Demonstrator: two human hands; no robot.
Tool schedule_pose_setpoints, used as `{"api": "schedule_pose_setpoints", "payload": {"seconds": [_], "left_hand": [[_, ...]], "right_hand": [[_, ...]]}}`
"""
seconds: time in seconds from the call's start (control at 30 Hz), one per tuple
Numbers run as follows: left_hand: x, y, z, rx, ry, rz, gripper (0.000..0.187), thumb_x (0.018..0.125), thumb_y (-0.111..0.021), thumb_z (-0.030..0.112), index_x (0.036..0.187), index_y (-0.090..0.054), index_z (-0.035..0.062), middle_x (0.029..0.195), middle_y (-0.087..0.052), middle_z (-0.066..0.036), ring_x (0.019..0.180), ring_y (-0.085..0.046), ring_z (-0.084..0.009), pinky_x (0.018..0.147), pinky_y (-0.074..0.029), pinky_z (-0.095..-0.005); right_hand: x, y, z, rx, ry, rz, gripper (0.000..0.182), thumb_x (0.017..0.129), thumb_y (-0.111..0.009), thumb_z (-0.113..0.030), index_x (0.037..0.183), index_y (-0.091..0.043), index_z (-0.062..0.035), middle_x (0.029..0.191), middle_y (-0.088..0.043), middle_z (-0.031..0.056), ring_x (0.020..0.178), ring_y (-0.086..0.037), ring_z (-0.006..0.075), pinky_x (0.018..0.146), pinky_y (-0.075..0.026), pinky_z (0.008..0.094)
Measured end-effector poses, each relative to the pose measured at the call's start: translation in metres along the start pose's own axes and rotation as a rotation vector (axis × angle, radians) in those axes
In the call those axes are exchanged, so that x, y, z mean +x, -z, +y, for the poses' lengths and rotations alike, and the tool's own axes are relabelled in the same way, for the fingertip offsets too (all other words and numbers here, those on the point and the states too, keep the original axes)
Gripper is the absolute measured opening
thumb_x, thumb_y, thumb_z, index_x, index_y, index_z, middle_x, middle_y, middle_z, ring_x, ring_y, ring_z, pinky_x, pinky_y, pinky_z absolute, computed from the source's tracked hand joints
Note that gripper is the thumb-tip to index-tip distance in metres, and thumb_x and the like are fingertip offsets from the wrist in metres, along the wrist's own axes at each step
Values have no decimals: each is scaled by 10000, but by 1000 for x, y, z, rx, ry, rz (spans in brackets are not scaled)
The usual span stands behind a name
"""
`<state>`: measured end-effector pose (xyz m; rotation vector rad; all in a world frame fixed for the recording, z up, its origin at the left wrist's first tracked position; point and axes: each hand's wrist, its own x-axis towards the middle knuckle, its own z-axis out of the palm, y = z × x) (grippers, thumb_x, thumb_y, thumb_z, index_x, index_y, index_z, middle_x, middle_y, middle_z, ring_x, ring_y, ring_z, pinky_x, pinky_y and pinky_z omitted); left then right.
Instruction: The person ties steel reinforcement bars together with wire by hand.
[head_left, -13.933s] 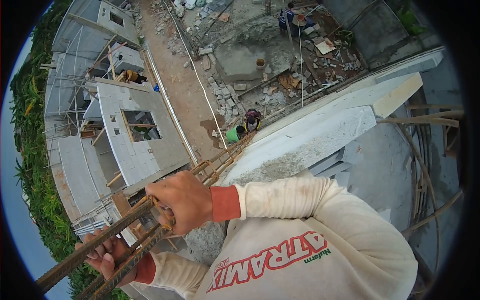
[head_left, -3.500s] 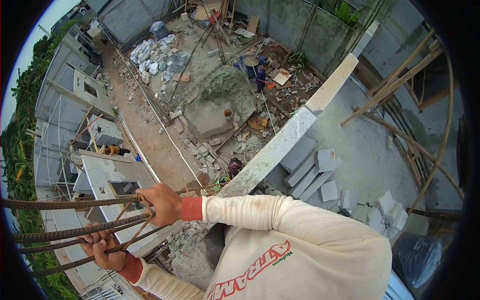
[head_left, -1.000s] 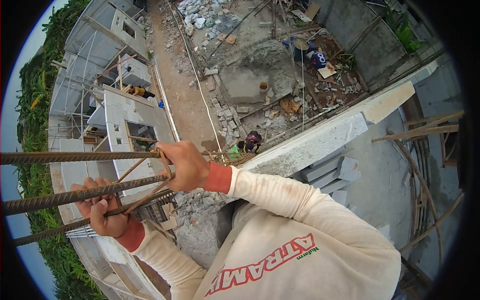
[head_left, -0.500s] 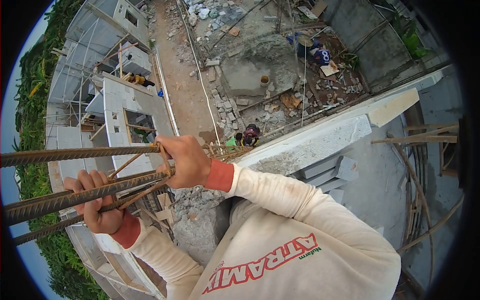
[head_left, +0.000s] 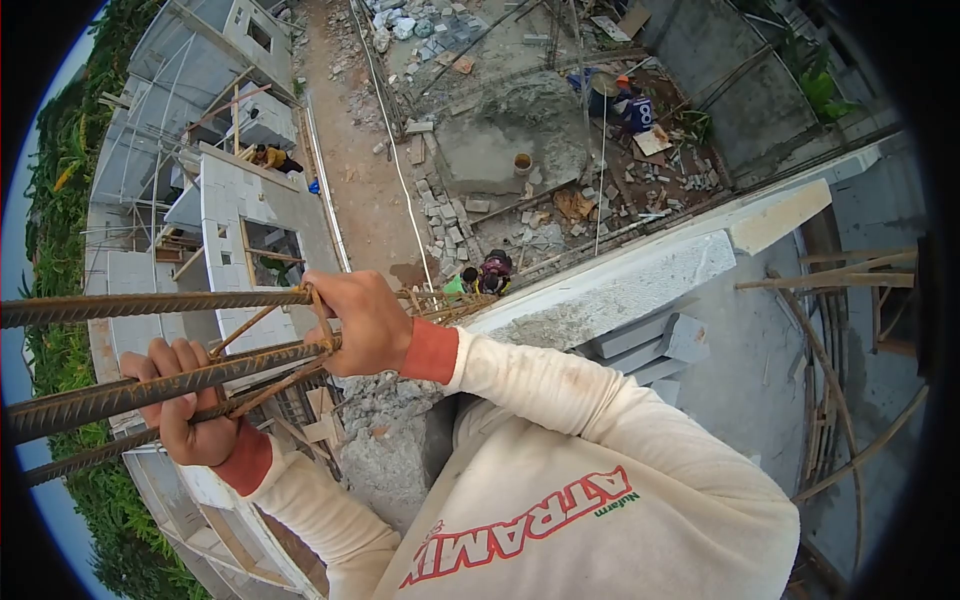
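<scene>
Rusty ribbed steel bars enter from the left edge, and a thinner bent steel tie spans them. My left hand is closed round the middle bars, its fingers over the top and its thumb in front. To its upper right, my right hand pinches the corner of the bent tie where the bars end in view. Its fingertips are partly hidden behind the steel. Rough grey concrete lies below the hands, beside my torso.
A pale wall top runs diagonally to the upper right. Grey blocks and wooden poles lie at right. Far below are rubble, two people near the wall, a person in dark blue and one in yellow.
The background and both hands have shifted slightly left in view. The grips on the steel look the same. The distant person in yellow shows more.
</scene>
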<state>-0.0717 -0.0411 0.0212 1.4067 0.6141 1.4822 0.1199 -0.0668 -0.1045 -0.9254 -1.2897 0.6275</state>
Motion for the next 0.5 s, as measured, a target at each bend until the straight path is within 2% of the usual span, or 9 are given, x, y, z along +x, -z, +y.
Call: {"api": "schedule_pose_setpoints", "payload": {"seconds": [0.1, 0.2, 0.3, 0.4, 0.5], "left_hand": [[1, -1, -2, 1, -2, 4, 308, 698, -527, -9, 915, -338, 104, 760, -335, -31, 667, -282, -125, 636, -270, -309], [0, 1, -1, -3, 1, 4, 313, 702, -540, 1, 925, -344, 102, 760, -334, -33, 667, -280, -126, 637, -265, -311], [1, 4, -2, -11, -6, -8, 316, 707, -551, 8, 932, -348, 99, 765, -333, -36, 668, -277, -127, 643, -263, -319], [0, 4, -2, -31, -10, -40, 317, 713, -556, 12, 938, -350, 100, 773, -333, -35, 670, -274, -127, 652, -264, -328], [0, 5, -3, -11, -5, -48, 317, 732, -571, 22, 944, -353, 109, 776, -337, -38, 674, -281, -129, 658, -266, -327]], "right_hand": [[-1, 0, -1, -19, -7, 7, 279, 700, -725, -139, 872, -534, -31, 626, -504, 144, 566, -537, 416, 531, -429, 449], [-1, 3, -3, -51, -13, -22, 293, 690, -740, -143, 866, -525, -50, 657, -585, 122, 619, -626, 407, 560, -484, 472], [-1, 4, -5, -45, -36, -32, 293, 687, -738, -141, 865, -523, -51, 659, -585, 124, 626, -633, 408, 564, -487, 474], [-4, -1, 3, -15, 4, 17, 359, 706, -784, -203, 907, -541, -31, 650, -535, 152, 590, -567, 418, 540, -439, 445], [-6, -5, 8, -31, 37, 37, 391, 701, -800, -217, 938, -556, -23, 667, -555, 156, 595, -582, 415, 547, -451, 437]]}}
